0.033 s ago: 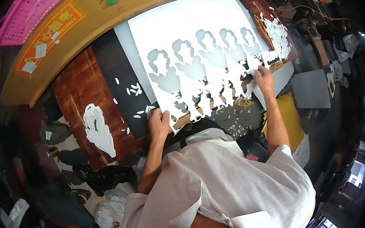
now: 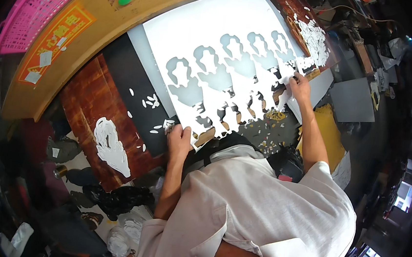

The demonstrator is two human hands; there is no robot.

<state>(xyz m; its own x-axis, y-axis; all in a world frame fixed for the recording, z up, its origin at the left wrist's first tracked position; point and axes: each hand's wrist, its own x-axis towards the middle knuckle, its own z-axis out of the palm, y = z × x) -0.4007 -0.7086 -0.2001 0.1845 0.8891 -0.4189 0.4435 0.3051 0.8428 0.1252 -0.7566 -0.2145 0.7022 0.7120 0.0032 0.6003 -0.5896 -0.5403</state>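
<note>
White die-cut sheet (image 2: 232,47) – figure-shaped holes – gripped at edges by both hands' fingers (image 2: 180,135)

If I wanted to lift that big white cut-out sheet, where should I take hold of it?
Probably by its two near corners, from the front edge, as the left hand and right hand do now. The white sheet lies flat, and its lower edge is cut into thin, fragile strips between the figure-shaped holes.

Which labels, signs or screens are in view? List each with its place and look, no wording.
Warning sticker: upper left on the wooden machine frame, slanted orange rectangle with yellow border and characters.
Green round button: on the same frame, top left of the white sheet.
No screens or packages can be made out.
</note>
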